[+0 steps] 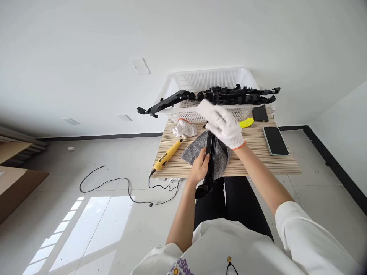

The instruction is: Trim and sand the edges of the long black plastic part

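Note:
My left hand, bare, is wrapped round a long black plastic trim part. The part slants across a grey cloth, its lower end jutting past the table's front edge. My right hand wears a white knit glove with an orange cuff and hovers over the part's far end. Its fingers are closed on a pale, flat piece, whose kind is too blurred to tell. Just left of the cloth lies a yellow corded power tool. A yellow-handled cutter sits right of the glove.
Behind the table stands a white plastic basket with several black parts overhanging its rim. A crumpled white glove, a phone and a black flat object lie on the table. A black cable trails over the floor.

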A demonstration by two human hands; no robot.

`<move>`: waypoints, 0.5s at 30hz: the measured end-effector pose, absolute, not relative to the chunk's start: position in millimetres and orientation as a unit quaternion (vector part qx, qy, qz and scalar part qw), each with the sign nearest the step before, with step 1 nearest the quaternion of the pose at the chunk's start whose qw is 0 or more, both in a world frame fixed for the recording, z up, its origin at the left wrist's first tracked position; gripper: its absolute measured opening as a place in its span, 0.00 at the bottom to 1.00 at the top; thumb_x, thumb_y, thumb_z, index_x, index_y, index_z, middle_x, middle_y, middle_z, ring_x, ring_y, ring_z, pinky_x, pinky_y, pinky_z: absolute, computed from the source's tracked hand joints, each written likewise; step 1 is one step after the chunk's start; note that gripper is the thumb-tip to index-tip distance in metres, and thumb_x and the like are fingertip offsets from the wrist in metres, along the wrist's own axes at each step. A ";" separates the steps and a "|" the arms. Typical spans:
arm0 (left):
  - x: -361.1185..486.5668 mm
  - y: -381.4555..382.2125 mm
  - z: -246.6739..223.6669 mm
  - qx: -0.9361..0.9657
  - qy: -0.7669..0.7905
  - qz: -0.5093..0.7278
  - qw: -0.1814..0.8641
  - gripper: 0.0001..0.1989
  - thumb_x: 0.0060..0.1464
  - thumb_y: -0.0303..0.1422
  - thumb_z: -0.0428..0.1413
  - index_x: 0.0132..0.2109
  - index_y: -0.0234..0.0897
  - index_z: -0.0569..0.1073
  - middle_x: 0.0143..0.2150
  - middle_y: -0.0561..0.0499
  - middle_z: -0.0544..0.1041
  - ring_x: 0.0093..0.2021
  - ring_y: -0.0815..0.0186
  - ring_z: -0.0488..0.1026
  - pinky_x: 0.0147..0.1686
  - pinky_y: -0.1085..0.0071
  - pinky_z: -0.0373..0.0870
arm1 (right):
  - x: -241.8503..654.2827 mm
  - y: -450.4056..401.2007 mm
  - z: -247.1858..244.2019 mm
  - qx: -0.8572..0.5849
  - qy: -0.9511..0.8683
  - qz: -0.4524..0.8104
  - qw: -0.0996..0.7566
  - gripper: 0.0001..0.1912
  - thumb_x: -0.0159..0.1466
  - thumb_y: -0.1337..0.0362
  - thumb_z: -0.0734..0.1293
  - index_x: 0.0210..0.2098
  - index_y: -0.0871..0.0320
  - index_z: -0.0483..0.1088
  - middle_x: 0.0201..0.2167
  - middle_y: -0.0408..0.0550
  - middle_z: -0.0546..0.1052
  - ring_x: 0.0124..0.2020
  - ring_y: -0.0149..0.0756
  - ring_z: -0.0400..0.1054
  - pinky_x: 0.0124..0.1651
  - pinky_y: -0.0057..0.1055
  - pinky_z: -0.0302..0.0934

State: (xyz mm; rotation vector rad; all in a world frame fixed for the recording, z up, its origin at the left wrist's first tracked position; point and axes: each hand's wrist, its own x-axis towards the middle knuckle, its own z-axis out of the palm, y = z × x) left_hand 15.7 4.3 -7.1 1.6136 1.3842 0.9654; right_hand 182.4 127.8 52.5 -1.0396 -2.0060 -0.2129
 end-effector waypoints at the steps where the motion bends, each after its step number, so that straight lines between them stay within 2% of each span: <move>1: 15.6 4.5 -7.1 0.636 0.544 0.381 0.392 0.16 0.67 0.40 0.43 0.55 0.38 0.66 0.37 0.51 0.75 0.40 0.62 0.72 0.45 0.66 0.66 | 182.2 130.6 53.9 -0.446 -0.775 -0.083 0.440 0.30 0.68 0.49 0.62 0.65 0.55 0.61 0.63 0.55 0.66 0.65 0.49 0.60 0.65 0.47 0.60; 3: 15.4 4.7 -7.0 0.640 0.541 0.381 0.391 0.16 0.67 0.40 0.43 0.55 0.39 0.66 0.36 0.52 0.75 0.40 0.62 0.72 0.44 0.66 0.66 | 181.8 134.8 56.9 -0.476 -0.750 -0.075 0.453 0.31 0.68 0.48 0.62 0.66 0.55 0.61 0.63 0.55 0.65 0.66 0.51 0.58 0.65 0.49 0.59; 6: 15.2 4.8 -6.8 0.644 0.535 0.385 0.388 0.15 0.67 0.40 0.43 0.54 0.39 0.66 0.38 0.51 0.75 0.40 0.63 0.72 0.44 0.66 0.66 | 180.4 136.4 60.2 -0.435 -0.797 -0.053 0.414 0.31 0.66 0.48 0.64 0.65 0.55 0.63 0.62 0.55 0.66 0.64 0.49 0.61 0.65 0.47 0.60; 10: 15.2 4.9 -7.1 0.644 0.530 0.390 0.389 0.15 0.68 0.39 0.43 0.54 0.39 0.66 0.38 0.51 0.75 0.41 0.62 0.72 0.45 0.66 0.66 | 179.1 136.6 61.7 -0.495 -0.743 -0.065 0.446 0.29 0.67 0.52 0.63 0.65 0.56 0.62 0.64 0.57 0.65 0.64 0.50 0.61 0.64 0.49 0.60; 13: 15.2 5.0 -6.9 0.639 0.531 0.388 0.398 0.16 0.68 0.39 0.42 0.55 0.39 0.66 0.37 0.52 0.75 0.41 0.62 0.72 0.44 0.66 0.66 | 180.4 139.2 62.9 -0.446 -0.792 -0.059 0.412 0.30 0.66 0.51 0.64 0.64 0.57 0.63 0.62 0.56 0.66 0.63 0.49 0.62 0.65 0.46 0.60; 15: 15.2 4.9 -6.5 0.639 0.531 0.388 0.400 0.15 0.67 0.39 0.43 0.55 0.39 0.66 0.36 0.52 0.74 0.41 0.62 0.72 0.45 0.66 0.66 | 181.9 140.7 64.1 -0.461 -0.772 -0.071 0.431 0.30 0.67 0.51 0.63 0.64 0.58 0.62 0.63 0.57 0.65 0.63 0.49 0.61 0.65 0.48 0.60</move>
